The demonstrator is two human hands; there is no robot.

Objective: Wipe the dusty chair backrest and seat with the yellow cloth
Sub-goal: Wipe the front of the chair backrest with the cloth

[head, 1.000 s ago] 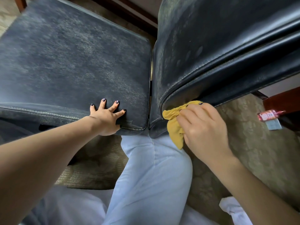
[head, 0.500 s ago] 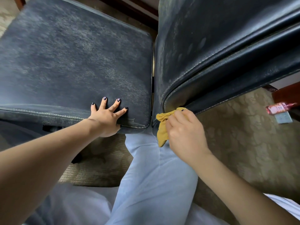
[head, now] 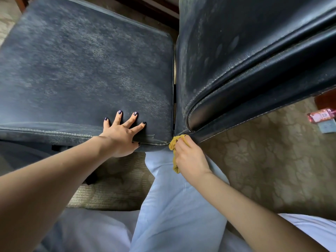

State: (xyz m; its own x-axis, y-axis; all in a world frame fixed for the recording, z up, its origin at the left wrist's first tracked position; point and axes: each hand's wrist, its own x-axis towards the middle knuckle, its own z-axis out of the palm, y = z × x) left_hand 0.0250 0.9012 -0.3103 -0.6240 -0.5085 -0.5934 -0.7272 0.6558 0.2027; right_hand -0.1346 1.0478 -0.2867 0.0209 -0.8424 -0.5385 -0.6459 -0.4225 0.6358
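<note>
1. Beige patterned carpet (head: 263, 160) spreads under the seat (head: 81, 70) and out to its right. Well to the seat's right we see a pink packet (head: 321, 115) lying on it beside a pale card (head: 327, 126).
2. Our pale blue trouser leg (head: 178, 206) comes up to the seat's near right corner and fills the space below it.
3. The backrest (head: 227, 51) rises just right of the seat with a narrow gap between them. Grey dust mottles both.
4. Our left hand (head: 120, 137) lies flat on the seat's near edge, fingers straight and spread, thumb against the front edge, holding nothing.
5. Our right hand (head: 190, 157) is curled round the yellow cloth (head: 173, 144), which is bunched in the fingers just right of the seat's near right corner.
6. The cloth's top touches the backrest's bottom corner. Its tail hangs beside the palm, over the trouser leg.
</note>
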